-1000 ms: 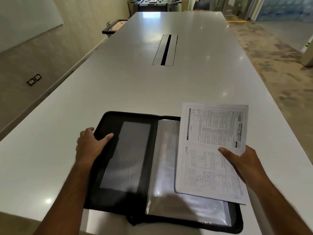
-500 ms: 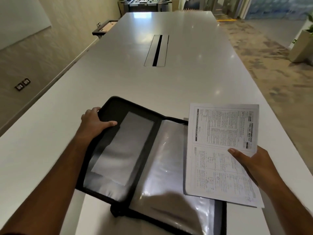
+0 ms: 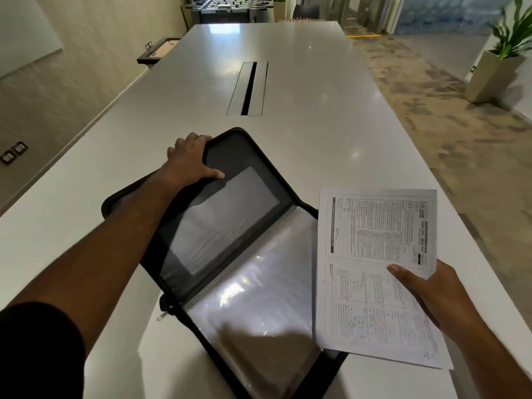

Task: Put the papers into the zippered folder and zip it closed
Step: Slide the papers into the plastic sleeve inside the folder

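Note:
A black zippered folder (image 3: 247, 156) lies open on the white table, turned at an angle. Its right half shows glossy clear sleeves (image 3: 259, 298); its left cover has a grey pocket. My left hand (image 3: 188, 164) grips the far corner of the left cover, thumb on the inside, lifting that cover off the table. My right hand (image 3: 431, 295) holds the printed papers (image 3: 374, 269) by their right edge, just right of the folder, their lower left part overlapping its right side. A metal zipper pull (image 3: 163, 315) hangs at the spine's near end.
The long white table (image 3: 302, 125) stretches ahead, with a cable slot (image 3: 249, 87) in its middle. Its right edge drops to carpet. A planter (image 3: 492, 73) stands at the far right, a foosball table at the far end.
My left hand has swung the folder's left cover up and away, turning the folder clockwise. The papers have shifted right, off most of the sleeves. The view has tilted.

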